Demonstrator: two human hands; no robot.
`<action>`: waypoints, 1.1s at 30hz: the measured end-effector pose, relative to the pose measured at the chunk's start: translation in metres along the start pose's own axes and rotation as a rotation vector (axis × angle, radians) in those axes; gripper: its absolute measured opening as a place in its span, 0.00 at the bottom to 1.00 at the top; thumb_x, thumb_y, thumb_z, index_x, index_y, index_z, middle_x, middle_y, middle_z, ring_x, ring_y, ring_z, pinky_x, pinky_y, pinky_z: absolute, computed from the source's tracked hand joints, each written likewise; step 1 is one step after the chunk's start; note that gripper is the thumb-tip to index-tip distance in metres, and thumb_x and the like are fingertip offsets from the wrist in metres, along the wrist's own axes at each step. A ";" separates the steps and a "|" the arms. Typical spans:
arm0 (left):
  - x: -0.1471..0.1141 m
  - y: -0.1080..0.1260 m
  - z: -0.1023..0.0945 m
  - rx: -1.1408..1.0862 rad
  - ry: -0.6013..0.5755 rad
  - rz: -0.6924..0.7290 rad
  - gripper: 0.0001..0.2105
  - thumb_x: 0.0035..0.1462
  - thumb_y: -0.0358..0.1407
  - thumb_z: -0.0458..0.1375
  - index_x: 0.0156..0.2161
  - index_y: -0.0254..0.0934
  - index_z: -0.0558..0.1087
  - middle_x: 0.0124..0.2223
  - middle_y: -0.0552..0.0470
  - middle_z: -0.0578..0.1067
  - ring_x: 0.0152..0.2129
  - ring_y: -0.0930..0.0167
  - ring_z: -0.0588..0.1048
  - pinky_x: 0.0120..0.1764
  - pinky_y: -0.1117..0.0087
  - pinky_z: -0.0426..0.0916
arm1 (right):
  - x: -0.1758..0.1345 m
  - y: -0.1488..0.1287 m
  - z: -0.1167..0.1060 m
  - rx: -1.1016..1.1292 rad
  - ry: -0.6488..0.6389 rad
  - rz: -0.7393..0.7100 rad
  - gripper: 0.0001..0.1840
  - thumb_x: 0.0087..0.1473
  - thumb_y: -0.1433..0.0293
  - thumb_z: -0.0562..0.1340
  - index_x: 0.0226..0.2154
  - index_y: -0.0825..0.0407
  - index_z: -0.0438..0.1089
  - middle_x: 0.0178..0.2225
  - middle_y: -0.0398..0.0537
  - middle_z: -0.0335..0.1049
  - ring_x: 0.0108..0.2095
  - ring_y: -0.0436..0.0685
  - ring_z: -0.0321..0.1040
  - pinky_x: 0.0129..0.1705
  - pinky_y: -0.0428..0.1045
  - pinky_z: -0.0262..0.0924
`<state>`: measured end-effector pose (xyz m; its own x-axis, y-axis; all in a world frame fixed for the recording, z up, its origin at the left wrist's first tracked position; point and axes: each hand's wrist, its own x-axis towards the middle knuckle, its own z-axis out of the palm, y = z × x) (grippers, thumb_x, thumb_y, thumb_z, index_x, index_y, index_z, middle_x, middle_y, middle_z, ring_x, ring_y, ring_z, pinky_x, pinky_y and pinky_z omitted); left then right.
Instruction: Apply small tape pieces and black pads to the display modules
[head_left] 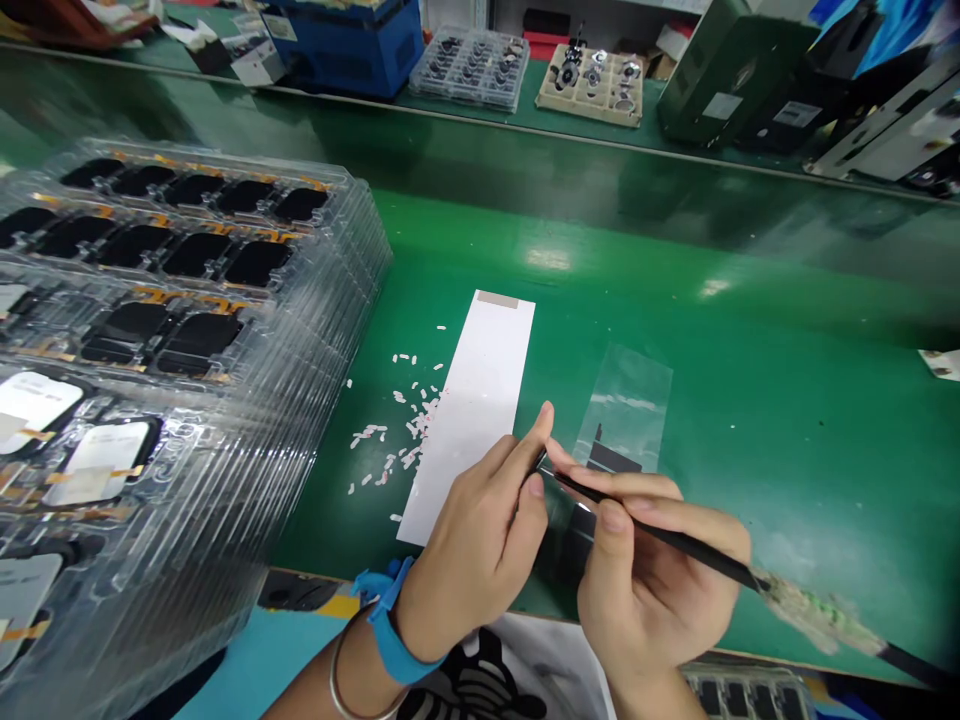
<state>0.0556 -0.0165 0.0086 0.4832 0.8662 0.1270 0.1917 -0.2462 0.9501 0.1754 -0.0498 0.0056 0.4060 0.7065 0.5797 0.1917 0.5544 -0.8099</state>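
Observation:
My left hand (487,530) is closed, thumb and index finger pinching a small dark piece whose kind is mostly hidden by the fingers. My right hand (664,570) grips a slim black pen-like tool (694,548) with a thin metallic tip; its rear is wrapped in pale tape, and a black length runs off to the right. The tip meets the dark piece at my left fingertips. Under and left of my left hand lies a long white sheet (484,380). Behind my right hand is a clear film strip (630,385) with dark patches, partly covered by the hands.
Many tiny white bits (420,430) are scattered left of the sheet. A tall stack of clear trays (330,270) holding black screens fills the left side. Along the back, a shelf carries a blue box (352,45), a clear parts tray (472,65) and a beige parts tray (592,85).

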 end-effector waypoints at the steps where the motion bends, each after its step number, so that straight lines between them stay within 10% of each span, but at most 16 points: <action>1: 0.000 0.000 0.000 -0.003 0.000 -0.001 0.25 0.71 0.31 0.42 0.70 0.46 0.51 0.45 0.48 0.72 0.40 0.67 0.71 0.43 0.66 0.66 | 0.000 0.000 0.000 0.001 0.003 -0.005 0.17 0.55 0.88 0.57 0.43 0.55 0.64 0.37 0.50 0.74 0.40 0.57 0.77 0.42 0.56 0.79; 26: -0.001 0.007 -0.001 0.131 0.021 0.061 0.24 0.68 0.29 0.45 0.67 0.36 0.58 0.44 0.44 0.76 0.37 0.65 0.75 0.39 0.65 0.71 | 0.003 -0.004 0.002 0.024 0.144 -0.021 0.11 0.57 0.84 0.61 0.41 0.56 0.65 0.34 0.48 0.74 0.35 0.56 0.77 0.36 0.55 0.80; 30: -0.031 0.041 -0.024 0.414 0.063 0.121 0.25 0.65 0.29 0.49 0.66 0.43 0.58 0.42 0.46 0.79 0.35 0.63 0.77 0.37 0.63 0.74 | -0.009 0.003 -0.012 -0.097 0.290 -0.023 0.10 0.57 0.76 0.65 0.42 0.51 0.69 0.37 0.48 0.76 0.32 0.60 0.77 0.35 0.61 0.79; 33: -0.051 0.074 -0.072 0.706 0.315 0.161 0.15 0.65 0.33 0.53 0.55 0.48 0.68 0.38 0.51 0.80 0.32 0.66 0.77 0.34 0.67 0.72 | -0.017 0.016 -0.029 -0.228 0.059 -0.006 0.10 0.62 0.68 0.61 0.46 0.44 0.73 0.38 0.51 0.77 0.35 0.65 0.78 0.34 0.63 0.79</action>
<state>-0.0163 -0.0474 0.0929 0.3067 0.8531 0.4221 0.6882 -0.5051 0.5208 0.1978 -0.0656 -0.0203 0.4546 0.6730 0.5835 0.3886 0.4396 -0.8098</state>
